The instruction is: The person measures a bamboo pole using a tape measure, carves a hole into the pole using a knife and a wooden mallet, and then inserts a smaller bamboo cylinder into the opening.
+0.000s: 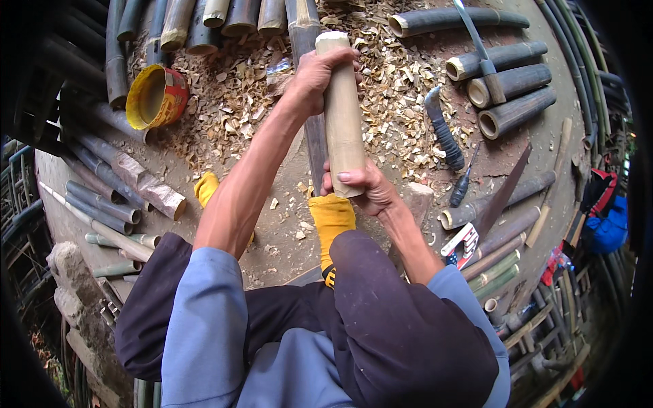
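Both hands are closed around a pale, scraped bamboo section point(342, 122), held lengthwise over the ground in front of me. My left hand point(316, 80) wraps its far end, fingers curling over the top. At the near end my right hand point(373, 189) grips it from the right, thumb lying across the surface. Beneath it runs a long dark bamboo pole point(317, 156), partly hidden by the bamboo section and my left hand. A curved knife point(445, 136) with a dark wrapped handle lies to the right, beside a dark-handled screwdriver point(464, 182).
Wood shavings point(401, 102) cover the ground ahead. A yellow-and-red bucket point(156, 98) sits left, near cut dark bamboo lengths point(102, 200). On the right lie more bamboo tubes point(517, 85), a long-handled metal tool point(481, 54) and a handsaw point(503, 187). My yellow-socked foot point(332, 217) is close below.
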The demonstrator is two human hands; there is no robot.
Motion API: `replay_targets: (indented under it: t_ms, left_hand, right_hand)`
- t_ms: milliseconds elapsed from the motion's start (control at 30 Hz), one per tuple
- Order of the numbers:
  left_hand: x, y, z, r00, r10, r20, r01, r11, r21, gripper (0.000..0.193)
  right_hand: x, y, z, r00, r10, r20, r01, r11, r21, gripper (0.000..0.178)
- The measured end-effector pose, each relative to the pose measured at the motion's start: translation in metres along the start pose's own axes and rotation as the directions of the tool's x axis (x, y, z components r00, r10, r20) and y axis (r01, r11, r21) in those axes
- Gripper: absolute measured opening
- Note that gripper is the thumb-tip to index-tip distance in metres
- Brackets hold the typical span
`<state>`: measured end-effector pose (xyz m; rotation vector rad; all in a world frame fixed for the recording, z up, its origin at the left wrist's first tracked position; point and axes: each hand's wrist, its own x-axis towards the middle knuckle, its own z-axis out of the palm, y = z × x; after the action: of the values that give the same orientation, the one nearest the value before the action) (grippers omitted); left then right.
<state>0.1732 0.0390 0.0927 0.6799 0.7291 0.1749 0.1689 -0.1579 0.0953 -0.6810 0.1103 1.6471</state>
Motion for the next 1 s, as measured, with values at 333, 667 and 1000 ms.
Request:
replay_targets:
  t_ms: [333,667,1000]
  left_hand:
    - [-0.004,0.000,-0.003,1.000,0.024,-0.007,-0.025,0.998,-0.052,0.027]
    - [-0.010,0.004,-0.006,0.992,0.115,-0.057,-0.100,0.970,0.223,0.029]
    - [-0.014,0.004,-0.006,0.984,0.156,-0.082,-0.139,0.973,0.187,0.031]
  right_hand:
    - [-0.003,-0.001,0.005,0.975,-0.086,-0.204,0.014,0.944,-0.331,0.048]
    - [0.005,0.005,-0.002,0.920,-0.228,-0.317,-0.043,0.747,-0.663,0.046]
    - [0.005,0.003,-0.005,0.935,-0.261,-0.240,0.041,0.753,-0.657,0.059]
